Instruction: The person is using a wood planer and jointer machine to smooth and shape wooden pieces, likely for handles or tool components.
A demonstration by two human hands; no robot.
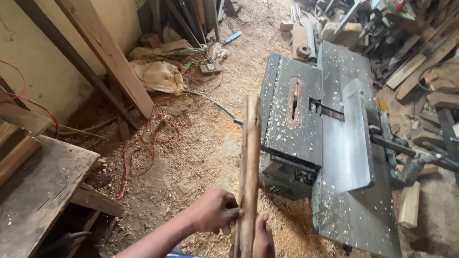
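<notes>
My left hand [214,211] grips a long narrow wooden piece [250,160] near its lower end, fingers wrapped round its left side. My right hand [263,242] presses against the same piece from the right, only partly in view at the bottom edge. The wood points away from me, its far end just left of a dark metal woodworking machine [340,148] that has a saw slot and a flat planer bed dusted with shavings.
Sawdust covers the floor [198,153]. A worn wooden bench [34,188] stands at the left. Planks [105,53] lean on the yellow wall. Red wire [147,146] and a cable lie on the ground. Scrap wood and metal [420,49] pile up at the back right.
</notes>
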